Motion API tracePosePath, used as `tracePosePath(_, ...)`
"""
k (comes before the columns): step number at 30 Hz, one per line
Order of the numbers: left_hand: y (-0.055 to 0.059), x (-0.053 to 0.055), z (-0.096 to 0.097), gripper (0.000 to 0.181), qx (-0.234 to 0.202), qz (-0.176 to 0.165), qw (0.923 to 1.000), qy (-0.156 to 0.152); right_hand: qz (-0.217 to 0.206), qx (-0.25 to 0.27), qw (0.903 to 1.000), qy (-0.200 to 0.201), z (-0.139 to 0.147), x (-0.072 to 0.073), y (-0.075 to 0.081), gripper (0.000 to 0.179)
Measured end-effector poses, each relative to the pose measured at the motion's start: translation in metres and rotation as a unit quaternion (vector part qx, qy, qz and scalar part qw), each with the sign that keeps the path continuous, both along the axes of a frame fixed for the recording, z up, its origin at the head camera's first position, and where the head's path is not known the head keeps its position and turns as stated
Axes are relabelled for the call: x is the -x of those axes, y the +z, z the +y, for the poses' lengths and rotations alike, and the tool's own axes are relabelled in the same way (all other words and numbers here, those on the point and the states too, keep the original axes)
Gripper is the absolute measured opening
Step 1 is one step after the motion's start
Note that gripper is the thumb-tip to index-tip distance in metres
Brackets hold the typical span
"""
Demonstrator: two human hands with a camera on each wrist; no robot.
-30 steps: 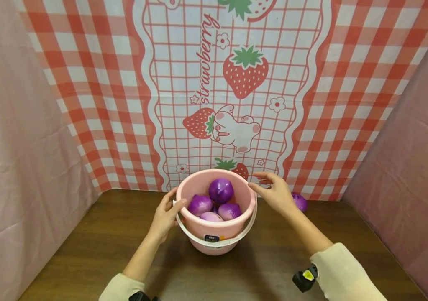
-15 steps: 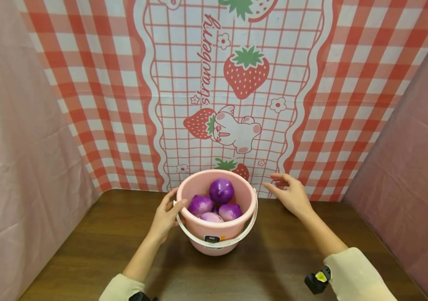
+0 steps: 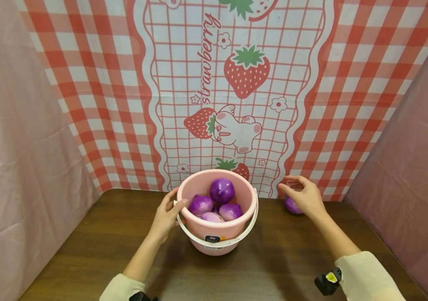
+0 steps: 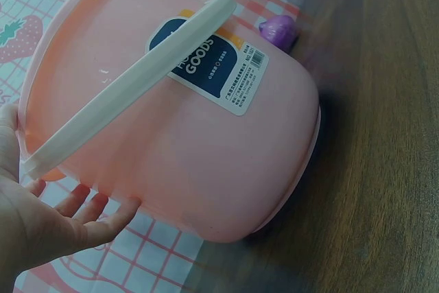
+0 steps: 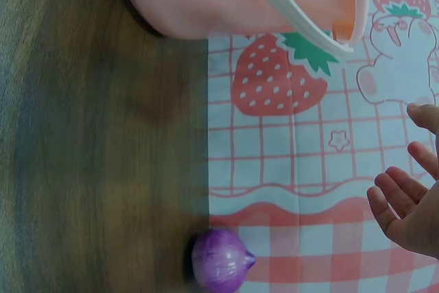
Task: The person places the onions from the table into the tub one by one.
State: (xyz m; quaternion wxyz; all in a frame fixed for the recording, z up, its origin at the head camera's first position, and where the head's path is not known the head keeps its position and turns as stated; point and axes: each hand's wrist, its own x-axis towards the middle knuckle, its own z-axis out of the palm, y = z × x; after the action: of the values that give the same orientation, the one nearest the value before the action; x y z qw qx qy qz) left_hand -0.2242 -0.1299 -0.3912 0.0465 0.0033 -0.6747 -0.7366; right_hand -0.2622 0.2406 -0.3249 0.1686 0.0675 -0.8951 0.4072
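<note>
A pink bucket (image 3: 198, 228) stands on the table in the head view, its white handle (image 3: 232, 241) hanging down at the front. Several purple onions (image 3: 222, 190) lie inside it. My left hand (image 3: 164, 215) holds the bucket's left rim, thumb over the edge and fingers against the outer wall (image 4: 206, 162). Away from the bucket on the right, my right hand (image 3: 308, 198) hovers with loosely bent fingers and holds nothing. Partly hidden behind that hand, a single onion (image 3: 292, 205) lies at the table's back edge; it shows whole in the right wrist view (image 5: 221, 260).
A red-and-white checked strawberry cloth (image 3: 116, 104) hangs as a backdrop right behind the brown wooden table (image 3: 97, 246). Pink cloths flank the table on the left (image 3: 18, 146) and right (image 3: 402, 159).
My right hand has moved rightward from beside the bucket's right rim to above the loose onion. My left hand, the bucket and its onions stay where they were.
</note>
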Motion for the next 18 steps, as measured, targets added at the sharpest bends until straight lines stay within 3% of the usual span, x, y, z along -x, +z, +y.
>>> tracePosePath(18, 0.0, 0.0, -0.001, 0.057, -0.003, 0.003, 1.0, -0.004, -0.02, -0.024, 0.9977, -0.06, 0.032, 0.0, -0.016, 0.058)
